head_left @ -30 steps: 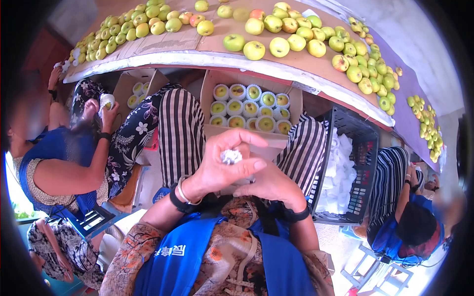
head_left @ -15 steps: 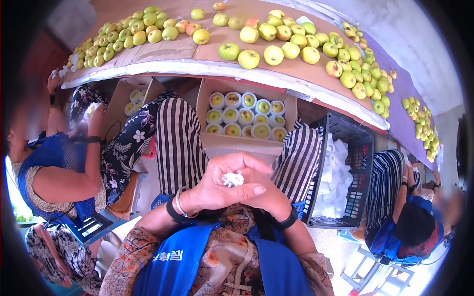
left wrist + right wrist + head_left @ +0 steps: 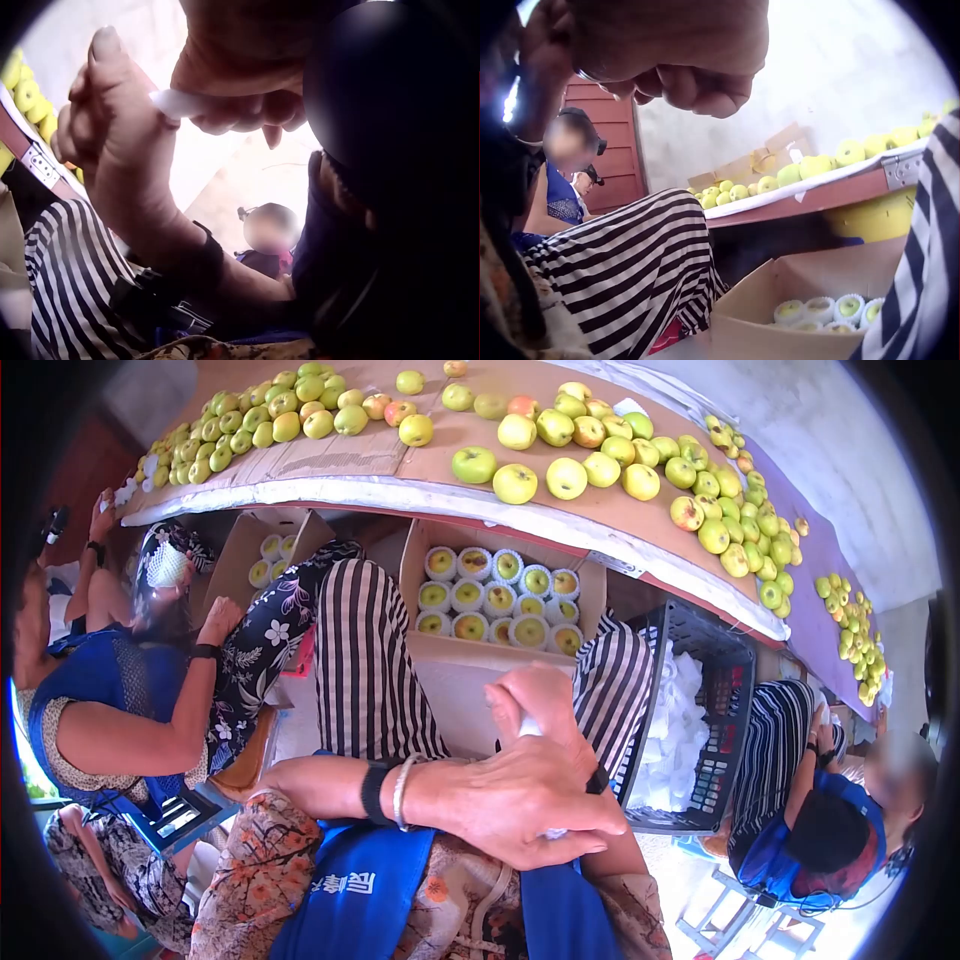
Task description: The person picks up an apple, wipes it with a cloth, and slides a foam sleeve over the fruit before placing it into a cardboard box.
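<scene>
My left hand [image 3: 520, 800], with a black band and a bracelet on the wrist, reaches across my lap, fingers curled over a white foam net [image 3: 530, 728]. My right hand [image 3: 540, 700] rises just behind it and holds the same net. In the left wrist view the white foam net [image 3: 180, 103] is pinched between the left hand's fingers [image 3: 240, 112] above and the right hand [image 3: 112, 127] below. The right wrist view shows only the underside of the left hand [image 3: 675, 52]. Most of the net is hidden by the hands.
A cardboard box [image 3: 420, 645] of foam-wrapped apples sits between my striped knees. A black crate [image 3: 735, 660] of white foam nets stands to the right. Loose apples [image 3: 560, 470] cover the long table [image 3: 400, 485]. One person [image 3: 110, 680] sits left, another [image 3: 820, 810] right.
My left hand has turned over and swung right across my lap, now covering the net from above. The right hand has come up behind it. The person at left has raised their wrapped fruit.
</scene>
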